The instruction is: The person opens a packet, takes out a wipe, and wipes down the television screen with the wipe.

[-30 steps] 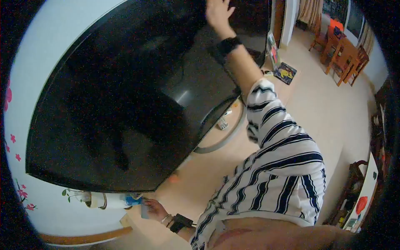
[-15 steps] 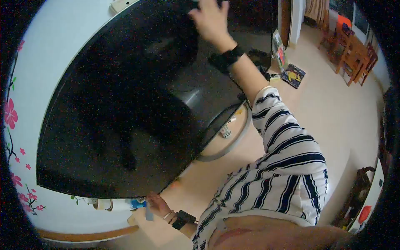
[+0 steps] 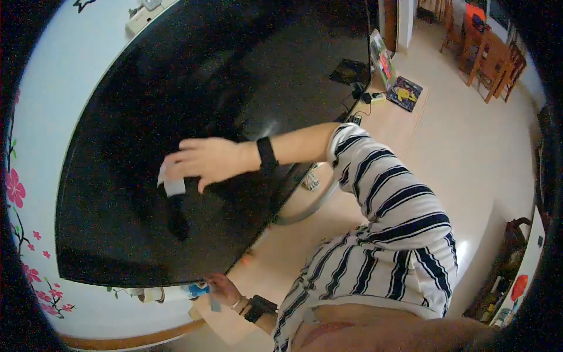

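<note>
White wipe (image 3: 174, 188) beneath the right fingers, over black glass

The wipe sits under the fingers of the person's right hand (image 3: 214, 159), over the dark face of a flat-screen television (image 3: 193, 100). The view is turned on its side: the television's upper edge runs along the left of the picture, its lower edge slants down the right. Those fingers point toward the upper edge, while the visible strip of wipe runs crosswise to them, its longer direction roughly down the picture. The right hand is open and flat, fingers extended and thumb held away; the wipe appears to be pressed against the screen, though the contact itself is hidden.

The two hands are well apart. The left hand (image 3: 223, 288) is at the television's lower left corner, as the person faces it, with its fingertips at the frame. Whether they grip the edge or only steady it cannot be told. A thin grey-blue piece (image 3: 215, 303) hangs just beside those fingers; whether it is held is unclear.

From the left hand, the wipe lies inward across the glass and nearer the upper edge, so the right hand is plainly the nearer one. The right forearm, with its black wristband (image 3: 267, 154), crosses the lower edge to reach it.
</note>
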Available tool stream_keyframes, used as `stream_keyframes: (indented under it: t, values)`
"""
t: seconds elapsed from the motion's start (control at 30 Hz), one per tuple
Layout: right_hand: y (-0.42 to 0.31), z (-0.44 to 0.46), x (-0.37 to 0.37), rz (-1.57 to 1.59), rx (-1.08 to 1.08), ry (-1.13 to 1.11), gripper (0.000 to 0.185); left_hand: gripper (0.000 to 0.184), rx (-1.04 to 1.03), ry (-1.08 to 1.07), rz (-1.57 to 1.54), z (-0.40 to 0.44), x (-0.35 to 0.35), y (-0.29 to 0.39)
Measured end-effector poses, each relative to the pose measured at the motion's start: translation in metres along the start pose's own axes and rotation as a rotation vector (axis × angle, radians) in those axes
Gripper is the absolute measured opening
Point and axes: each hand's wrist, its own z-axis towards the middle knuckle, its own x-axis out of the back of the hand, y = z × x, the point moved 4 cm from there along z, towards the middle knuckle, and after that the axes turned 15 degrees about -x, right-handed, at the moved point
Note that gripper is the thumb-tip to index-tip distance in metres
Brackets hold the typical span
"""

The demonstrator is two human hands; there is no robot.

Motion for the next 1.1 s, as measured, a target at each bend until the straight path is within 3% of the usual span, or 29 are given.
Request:
stream_keyframes:
  t: [0.03, 0.07, 0.1, 0.17, 0.23, 0.27, 0.3, 0.37, 0.43, 0.5, 0.6, 0.63, 0.67, 0.7, 0.77, 0.83, 0.9, 0.97, 1.03, 1.07, 1.1]
  values:
    - [0.011, -0.001, 0.016, -0.094, 0.014, 0.09, 0.08, 0.029, 0.042, -0.039, 0.047, 0.001, 0.0, 0.0]
    - [0.021, 0.008, 0.047, -0.028, -0.134, 0.048, 0.076, 0.029, 0.044, -0.044, 0.045, 0.004, 0.01, 0.006]
    - [0.038, 0.008, 0.074, -0.103, -0.24, 0.159, 0.072, 0.028, 0.072, -0.019, -0.108, 0.006, 0.028, 0.015]
    - [0.083, -0.006, 0.119, -0.461, -0.512, 0.416, 0.062, 0.027, 0.103, 0.008, -0.268, 0.001, 0.041, 0.022]
    - [0.15, -0.04, 0.147, -0.728, -0.72, 0.562, 0.055, 0.024, -0.143, 0.201, -0.072, -0.011, 0.041, 0.029]
    - [0.146, -0.058, 0.168, -0.546, -0.838, 0.614, 0.055, 0.024, -0.143, 0.2, -0.078, -0.01, 0.046, 0.029]
    - [0.169, -0.078, 0.156, -0.556, -0.896, 0.703, 0.063, 0.025, -0.09, 0.171, -0.118, -0.009, 0.05, 0.031]
    - [0.166, -0.091, 0.119, -0.509, -0.871, 0.623, 0.071, 0.025, -0.023, 0.139, -0.165, -0.006, 0.05, 0.026]
    - [0.123, -0.093, 0.081, -0.334, -0.92, 0.356, 0.072, 0.028, 0.161, -0.086, -0.436, -0.011, 0.022, 0.006]
    - [0.076, -0.106, 0.036, -0.178, -0.683, -0.033, 0.078, 0.029, 0.09, -0.075, -0.319, -0.013, 0.018, -0.007]
    - [0.094, -0.118, 0.025, -0.267, -0.462, -0.015, 0.091, 0.032, 0.042, 0.008, -0.201, 0.005, 0.032, -0.01]
    - [0.107, -0.105, 0.063, -0.199, -0.637, -0.021, 0.086, 0.033, 0.065, 0.087, -0.215, 0.014, 0.037, -0.014]
    - [0.128, -0.105, 0.088, -0.351, -0.787, 0.142, 0.081, 0.033, 0.108, -0.078, -0.13, 0.001, 0.02, -0.019]
    - [0.151, -0.099, 0.113, -0.386, -0.893, 0.305, 0.073, 0.033, 0.105, -0.08, -0.131, 0.002, 0.02, -0.02]
    - [0.197, -0.101, 0.132, -0.525, -0.865, 0.575, 0.072, 0.032, 0.095, -0.114, -0.097, -0.001, 0.027, -0.019]
    - [0.195, -0.092, 0.132, -0.487, -0.943, 0.612, 0.073, 0.031, 0.103, -0.112, -0.091, -0.006, 0.031, -0.017]
    - [0.147, -0.088, 0.113, -0.336, -0.927, 0.46, 0.075, 0.03, 0.114, -0.115, -0.096, -0.015, 0.022, -0.028]
    - [0.093, -0.093, 0.073, -0.165, -0.76, 0.11, 0.082, 0.027, 0.034, -0.005, -0.118, -0.031, -0.007, -0.036]
    - [0.076, -0.111, 0.038, -0.159, -0.482, 0.009, 0.079, 0.026, 0.051, -0.115, -0.067, -0.021, -0.003, -0.037]
    - [0.093, -0.115, 0.039, -0.368, -0.398, -0.013, 0.085, 0.025, 0.07, -0.223, -0.015, -0.015, -0.003, -0.036]
    - [0.107, -0.105, 0.062, -0.265, -0.423, 0.063, 0.083, 0.025, 0.071, -0.231, -0.014, -0.005, 0.003, -0.036]
